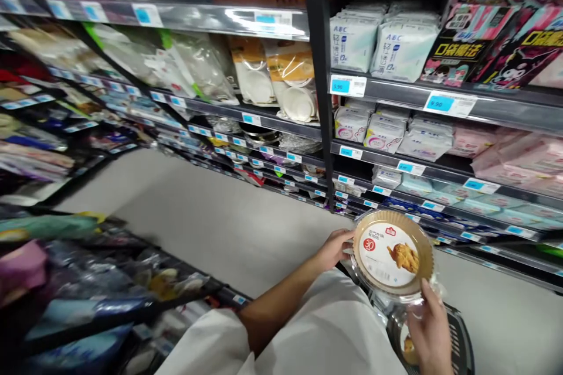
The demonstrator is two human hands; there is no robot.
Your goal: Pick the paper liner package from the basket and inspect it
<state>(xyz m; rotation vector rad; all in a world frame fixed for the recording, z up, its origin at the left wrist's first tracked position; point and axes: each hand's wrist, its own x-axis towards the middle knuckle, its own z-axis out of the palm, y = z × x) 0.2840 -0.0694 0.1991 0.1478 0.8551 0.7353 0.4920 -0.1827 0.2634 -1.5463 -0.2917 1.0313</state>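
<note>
- Brown, ridged round pack [393, 253] in clear plastic: right of centre in the lower half of the frame, held up, face toward the camera.
- White label [379, 262] on its face: red circle reading "30", roast chicken pictured toward the right.
- Left hand [335, 248]: fingers closed on the pack's left edge.
- Right hand [430, 328]: gripping the pack's lower-right edge, thumb on top; other fingers mostly hidden.
- Dark basket [460, 334]: lower right corner region, below the pack, partly behind the right hand.
- Second pack [409, 347]: near the basket's left side, mostly covered; exact seating cannot be told.
- White clothing [325, 328]: bottom centre.
- Grey floor [197, 205]: mid-frame, between shelves.
- Upper right shelf [396, 89]: white "ABC" packets [356, 41], blue-and-white price tags [448, 104].
- Lower left: bagged goods [101, 307], blurred.
</note>
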